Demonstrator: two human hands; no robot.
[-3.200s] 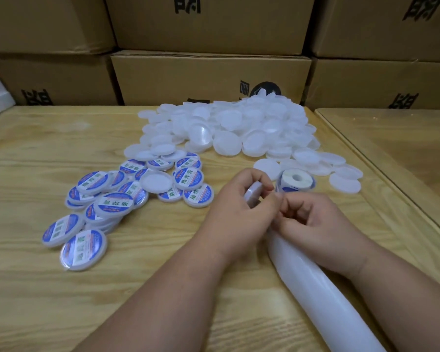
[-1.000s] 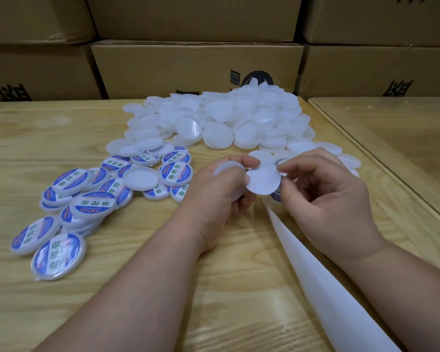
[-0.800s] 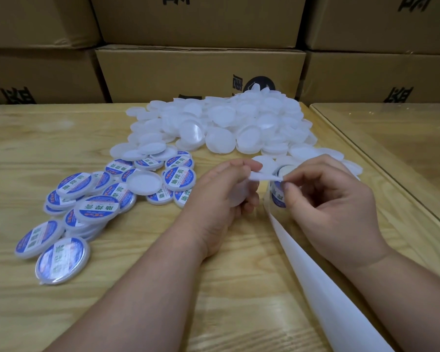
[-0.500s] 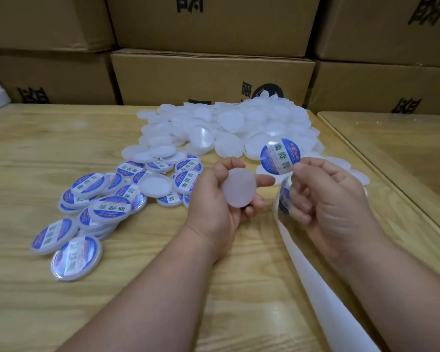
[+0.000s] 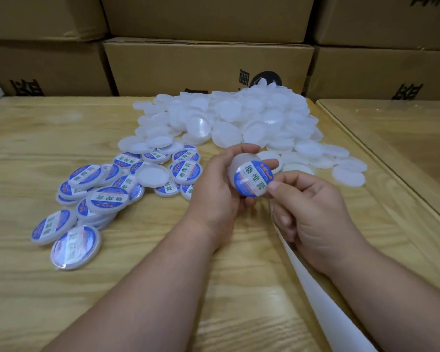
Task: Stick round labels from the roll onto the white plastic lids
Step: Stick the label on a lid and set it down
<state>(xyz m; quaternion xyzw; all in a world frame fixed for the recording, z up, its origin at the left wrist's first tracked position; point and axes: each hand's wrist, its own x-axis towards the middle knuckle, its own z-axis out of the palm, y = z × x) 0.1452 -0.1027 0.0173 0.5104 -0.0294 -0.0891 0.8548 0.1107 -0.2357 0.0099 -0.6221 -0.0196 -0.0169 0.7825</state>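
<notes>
My left hand (image 5: 214, 191) grips a white plastic lid (image 5: 241, 161) tilted toward me above the table. A round blue-and-white label (image 5: 253, 178) lies over the lid's face, and my right hand (image 5: 313, 212) pinches the label's right edge with thumb and forefinger. The label roll (image 5: 299, 168) is mostly hidden behind my hands. Its white backing strip (image 5: 323, 301) trails toward me along my right forearm. A heap of bare white lids (image 5: 239, 118) lies at the back centre. Labelled lids (image 5: 107, 189) are piled at the left.
Cardboard boxes (image 5: 208, 64) are stacked along the table's far edge. One bare lid (image 5: 153, 175) lies upside down among the labelled ones. A second table under a glass sheet (image 5: 404, 138) adjoins on the right.
My right hand has brought the peeled label down from above onto the lid held in my left hand. The lid stays gripped in the left hand.
</notes>
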